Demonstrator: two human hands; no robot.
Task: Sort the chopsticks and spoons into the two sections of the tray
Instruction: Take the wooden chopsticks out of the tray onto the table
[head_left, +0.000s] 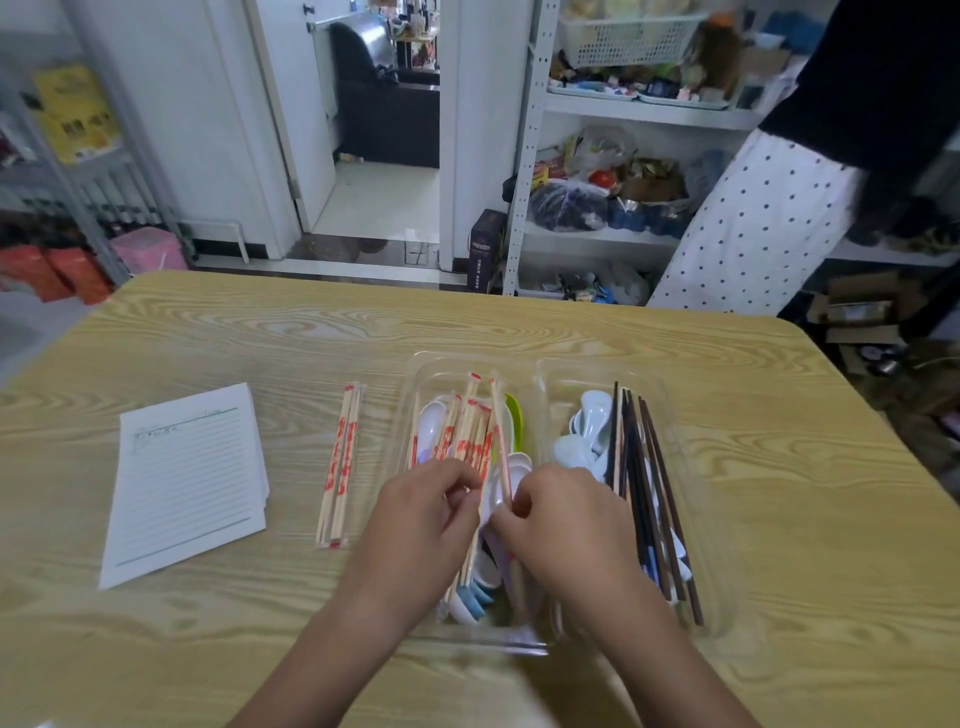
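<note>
arms (332, 639): bare, wrist to frame edge | left grip (426, 512): bare | right grip (566, 519): bare

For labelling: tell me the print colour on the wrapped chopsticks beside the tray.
Red, on the wrapped chopsticks; head view.

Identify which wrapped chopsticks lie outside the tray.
The red-printed wrapped pairs lying on the bare table, between the notepad and the tray. All other wrapped chopsticks sit inside the tray's left section, among spoons.
</note>
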